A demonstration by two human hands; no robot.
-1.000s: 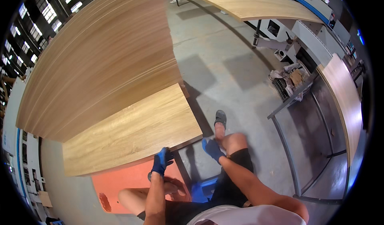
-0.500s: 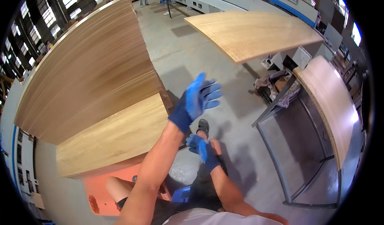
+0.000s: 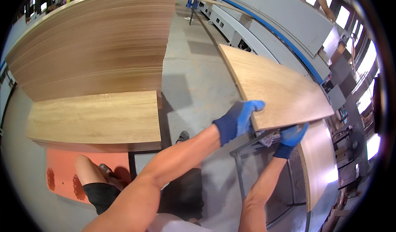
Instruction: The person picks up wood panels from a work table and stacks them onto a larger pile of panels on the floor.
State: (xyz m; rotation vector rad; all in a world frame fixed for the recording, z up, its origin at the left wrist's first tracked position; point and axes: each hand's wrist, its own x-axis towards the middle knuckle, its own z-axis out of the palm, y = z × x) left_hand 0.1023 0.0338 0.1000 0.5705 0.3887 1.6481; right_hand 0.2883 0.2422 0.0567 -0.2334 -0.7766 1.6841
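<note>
A light wood-grain panel [image 3: 280, 90] reaches out in front of me on the right. My left hand [image 3: 239, 118], in a blue glove, closes on its near left corner, with the thumb over the top face. Along the panel's near edge, my right hand [image 3: 292, 137], gloved alike, grips from below with the thumb up at the edge; its fingers are partly hidden under the board. Just below the panel on the right stands a metal-framed stand with a pale wooden top [image 3: 319, 162].
On the left rises a tall stack of boards [image 3: 95, 42], with a lower stack [image 3: 97, 118] in front, by an orange platform [image 3: 66, 174]. A long grey machine with a blue rail [image 3: 284, 38] runs behind the panel. Grey floor [image 3: 194, 79] lies between stacks and machine.
Both hands have moved right from empty air onto the panel and now grip its near end. My view has swung right, and the panel appears nearer.
</note>
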